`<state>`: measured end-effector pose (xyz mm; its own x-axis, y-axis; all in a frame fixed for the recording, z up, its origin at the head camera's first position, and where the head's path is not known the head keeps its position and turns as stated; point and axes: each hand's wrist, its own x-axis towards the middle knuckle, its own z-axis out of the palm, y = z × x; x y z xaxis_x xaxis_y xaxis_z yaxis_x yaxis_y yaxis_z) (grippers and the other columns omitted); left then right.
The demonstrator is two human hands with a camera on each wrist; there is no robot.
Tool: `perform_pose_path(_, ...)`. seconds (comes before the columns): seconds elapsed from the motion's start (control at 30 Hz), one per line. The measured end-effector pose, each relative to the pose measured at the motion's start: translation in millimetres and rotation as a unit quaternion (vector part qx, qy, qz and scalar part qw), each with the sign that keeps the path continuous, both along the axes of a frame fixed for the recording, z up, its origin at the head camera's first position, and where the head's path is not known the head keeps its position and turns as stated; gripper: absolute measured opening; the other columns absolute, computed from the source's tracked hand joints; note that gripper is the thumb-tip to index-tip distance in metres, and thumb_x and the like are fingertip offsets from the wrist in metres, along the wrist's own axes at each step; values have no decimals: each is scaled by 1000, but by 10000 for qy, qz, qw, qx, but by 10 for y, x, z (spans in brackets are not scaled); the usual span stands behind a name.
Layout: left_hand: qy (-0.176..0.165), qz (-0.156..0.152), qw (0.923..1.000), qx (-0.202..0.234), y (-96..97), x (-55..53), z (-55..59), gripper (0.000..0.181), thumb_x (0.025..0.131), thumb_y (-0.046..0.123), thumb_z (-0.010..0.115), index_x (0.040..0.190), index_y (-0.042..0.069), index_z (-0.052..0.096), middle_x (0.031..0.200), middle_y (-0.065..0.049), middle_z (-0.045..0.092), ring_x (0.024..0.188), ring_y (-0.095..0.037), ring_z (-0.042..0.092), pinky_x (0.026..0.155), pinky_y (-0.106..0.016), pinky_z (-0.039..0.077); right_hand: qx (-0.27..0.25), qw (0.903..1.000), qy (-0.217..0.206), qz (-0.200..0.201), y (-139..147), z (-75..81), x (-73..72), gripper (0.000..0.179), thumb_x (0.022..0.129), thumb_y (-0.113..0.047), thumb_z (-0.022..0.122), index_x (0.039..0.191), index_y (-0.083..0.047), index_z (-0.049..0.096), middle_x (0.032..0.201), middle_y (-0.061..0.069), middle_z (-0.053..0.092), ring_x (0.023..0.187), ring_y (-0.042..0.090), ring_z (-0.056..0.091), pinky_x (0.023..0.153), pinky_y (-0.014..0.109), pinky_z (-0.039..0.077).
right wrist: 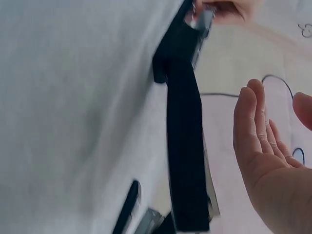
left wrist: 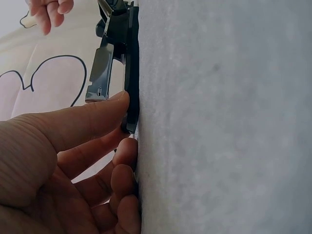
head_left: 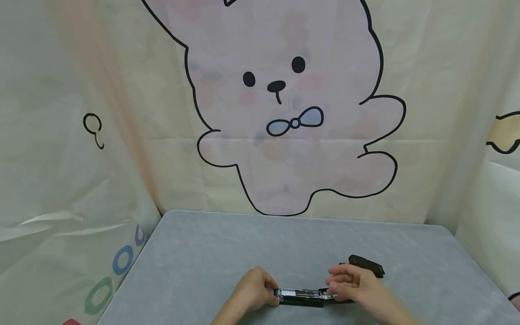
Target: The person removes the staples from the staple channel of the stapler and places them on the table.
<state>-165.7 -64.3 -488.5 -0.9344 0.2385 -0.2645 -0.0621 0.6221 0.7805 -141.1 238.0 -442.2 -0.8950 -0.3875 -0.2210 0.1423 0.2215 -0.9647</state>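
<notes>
A black stapler (head_left: 302, 303) lies opened out on the grey table, its metal inside facing up in the head view. My left hand (head_left: 253, 290) pinches its left end; in the left wrist view the thumb (left wrist: 92, 119) presses on the black base beside the silver magazine (left wrist: 101, 73). Over the right end hovers my right hand (head_left: 359, 289), holding nothing. Its fingers (right wrist: 246, 117) stretch out loosely beside the stapler's long black swung-out part (right wrist: 186, 146) in the right wrist view.
Behind the right hand lies another black, stapler-like object (head_left: 367, 265), partly hidden by that hand. A grey cloth covers the table (head_left: 211, 243). Printed curtains (head_left: 170, 180) with a cartoon animal close off the back and sides.
</notes>
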Motion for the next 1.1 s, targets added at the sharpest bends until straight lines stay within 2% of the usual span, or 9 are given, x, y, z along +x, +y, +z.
perform_pose_path(0.2, -54, -10, 10000, 51, 5, -5, -2, 23, 68, 0, 95, 84, 9, 81, 63, 0, 62, 60, -15, 49, 56, -31, 35, -86, 9990, -434, 108, -198, -158, 10, 51, 103, -14, 67, 136, 20, 50, 109, 18, 75, 95, 29, 74, 81, 43, 61)
perform_pose_path(0.37, 17, -14, 10000, 52, 5, 4, -8, 23, 67, 0, 95, 83, 8, 81, 62, 0, 62, 58, -15, 48, 55, -31, 35, -110, 9966, -772, 282, -332, -285, 33, 44, 103, -10, 63, 134, 20, 53, 106, 16, 76, 92, 28, 75, 79, 40, 61)
perform_pose_path(0.7, 50, -25, 9999, 83, -9, -2, -3, 23, 67, 0, 95, 83, 9, 81, 62, 0, 61, 57, -16, 49, 54, -31, 34, 125, 9926, -1130, 427, -547, -430, 17, 35, 103, -9, 62, 129, 15, 60, 102, 13, 77, 88, 23, 75, 77, 37, 61)
perform_pose_path(0.8, 60, -42, 9999, 95, -11, -1, -1, 23, 67, 0, 95, 83, 9, 81, 61, 0, 61, 57, -16, 49, 53, -32, 35, 38, 9909, -1224, 561, -549, -569, -39, 39, 102, -12, 64, 131, 15, 59, 104, 14, 77, 89, 23, 75, 78, 37, 61)
perform_pose_path(0.97, 61, -82, 9999, 120, -10, -3, 1, 23, 68, 0, 94, 84, 8, 81, 60, 0, 61, 56, -15, 48, 53, -32, 34, -433, 9863, -1470, 616, -515, -966, -172, 50, 97, -19, 73, 134, 13, 59, 105, 16, 77, 91, 26, 76, 77, 37, 62)
perform_pose_path(1.03, 55, -87, 9999, 110, -11, -4, -1, 23, 68, 0, 94, 85, 9, 81, 60, 0, 61, 55, -15, 48, 53, -32, 34, -471, 9863, -1500, 503, -540, -1017, -180, 51, 96, -19, 74, 133, 13, 59, 105, 17, 77, 90, 27, 76, 77, 38, 62)
perform_pose_path(1.1, 95, -90, 9999, 107, -12, -1, -6, 23, 68, 0, 94, 84, 9, 81, 59, 1, 60, 54, -14, 47, 52, -31, 33, -426, 9858, -1577, 379, -585, -971, -161, 51, 97, -19, 72, 133, 14, 59, 104, 17, 77, 90, 27, 77, 77, 37, 62)
